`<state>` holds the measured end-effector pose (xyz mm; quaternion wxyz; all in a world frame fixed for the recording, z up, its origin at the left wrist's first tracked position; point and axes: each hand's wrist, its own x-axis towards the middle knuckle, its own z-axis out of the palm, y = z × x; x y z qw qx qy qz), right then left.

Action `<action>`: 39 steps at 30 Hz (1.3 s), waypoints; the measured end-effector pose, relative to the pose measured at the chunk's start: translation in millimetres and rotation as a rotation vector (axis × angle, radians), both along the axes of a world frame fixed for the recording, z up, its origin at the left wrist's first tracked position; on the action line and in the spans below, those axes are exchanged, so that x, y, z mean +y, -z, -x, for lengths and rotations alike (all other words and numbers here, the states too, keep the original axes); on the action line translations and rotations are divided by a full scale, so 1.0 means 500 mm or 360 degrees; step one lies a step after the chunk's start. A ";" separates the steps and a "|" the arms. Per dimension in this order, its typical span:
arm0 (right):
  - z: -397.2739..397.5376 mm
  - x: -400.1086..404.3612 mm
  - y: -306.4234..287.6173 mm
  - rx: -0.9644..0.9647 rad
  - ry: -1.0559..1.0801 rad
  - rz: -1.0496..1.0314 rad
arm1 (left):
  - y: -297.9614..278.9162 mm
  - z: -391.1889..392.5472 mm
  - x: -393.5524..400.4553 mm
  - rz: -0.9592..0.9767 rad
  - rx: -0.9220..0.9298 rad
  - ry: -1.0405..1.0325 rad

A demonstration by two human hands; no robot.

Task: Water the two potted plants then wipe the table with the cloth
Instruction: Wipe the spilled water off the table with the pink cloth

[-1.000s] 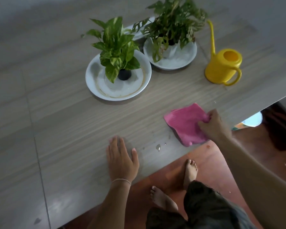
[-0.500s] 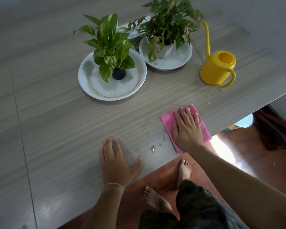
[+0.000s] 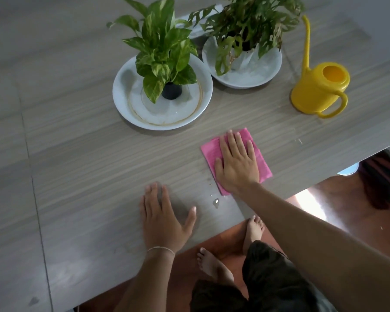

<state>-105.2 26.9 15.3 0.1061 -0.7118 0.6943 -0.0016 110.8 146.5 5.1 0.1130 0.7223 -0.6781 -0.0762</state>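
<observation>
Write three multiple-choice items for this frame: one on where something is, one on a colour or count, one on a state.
1. Where does the watering can stand?
A. right of both plants
B. between the plants
C. on the floor

2. What colour is the cloth?
A. blue
B. pink
C. white

3. How is the right hand placed?
A. lifting the can
B. gripping a leaf
C. flat on the cloth

Answers:
1 A, the yellow can sits on the table past the right-hand plant.
2 B, pink shows around the fingers.
3 C, the palm presses the cloth to the table, while the left hand rests flat on bare wood.
</observation>
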 end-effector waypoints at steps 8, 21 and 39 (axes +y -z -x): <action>0.064 -0.230 -0.007 0.0035 0.0209 -0.0015 | 0.004 -0.004 0.000 0.0030 0.0071 -0.0035; -0.073 0.105 -0.001 -0.0062 -0.0202 0.0064 | 0.011 -0.009 -0.001 0.0118 0.0125 -0.0045; 0.251 -0.162 0.004 0.0090 0.0366 0.0042 | 0.045 -0.017 -0.007 0.0342 0.0109 0.0004</action>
